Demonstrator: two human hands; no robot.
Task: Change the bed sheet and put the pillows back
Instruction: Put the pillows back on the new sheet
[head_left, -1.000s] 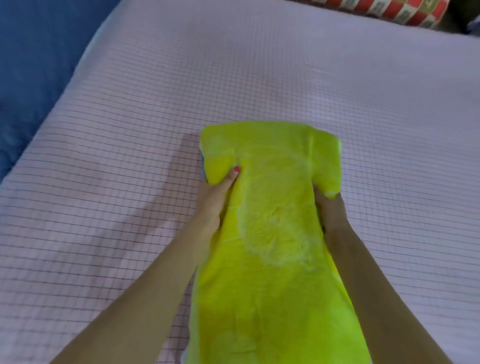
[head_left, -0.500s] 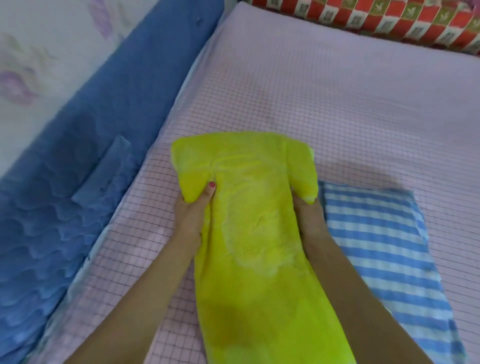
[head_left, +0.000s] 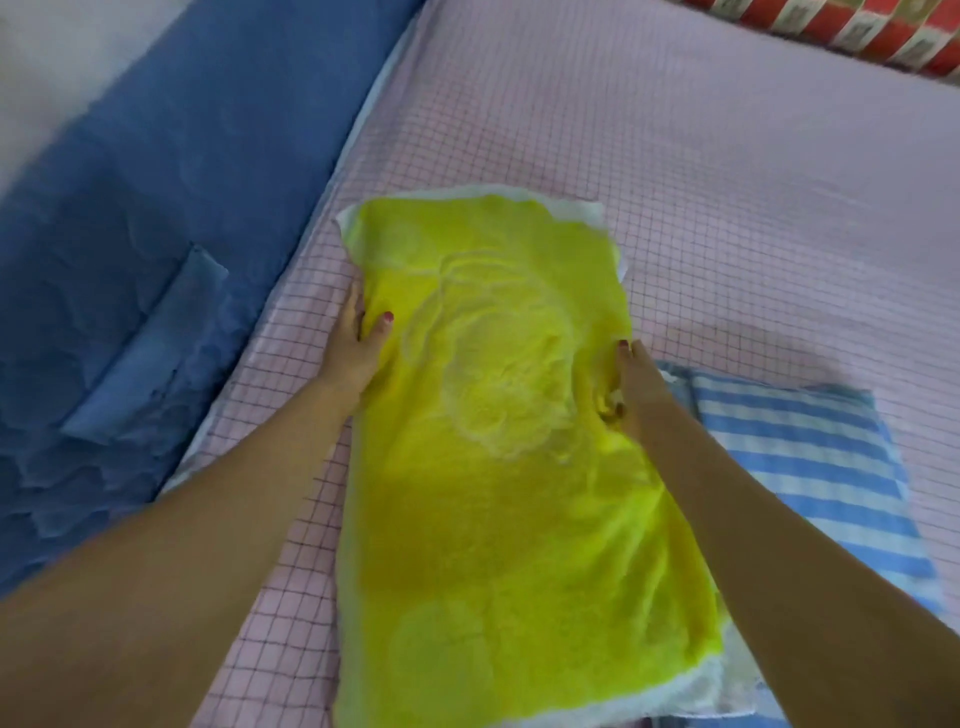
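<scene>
A long yellow pillow (head_left: 498, 426) lies lengthwise on the pink checked bed sheet (head_left: 727, 171), near the bed's left side. My left hand (head_left: 358, 348) grips its left edge, thumb on top and fingers underneath. My right hand (head_left: 631, 389) holds the right edge with fingers curled into the fabric. A blue and white striped pillow (head_left: 810, 467) lies flat on the sheet just right of the yellow one, partly behind my right forearm.
A blue padded panel (head_left: 156, 249) runs along the bed's left side. A red and white patterned cushion (head_left: 841, 31) lies at the far top right edge. Open sheet stretches beyond the pillows.
The yellow pillow has come down toward the sheet near the left edge, beside the striped pillow. My hands have slid wider along its sides.
</scene>
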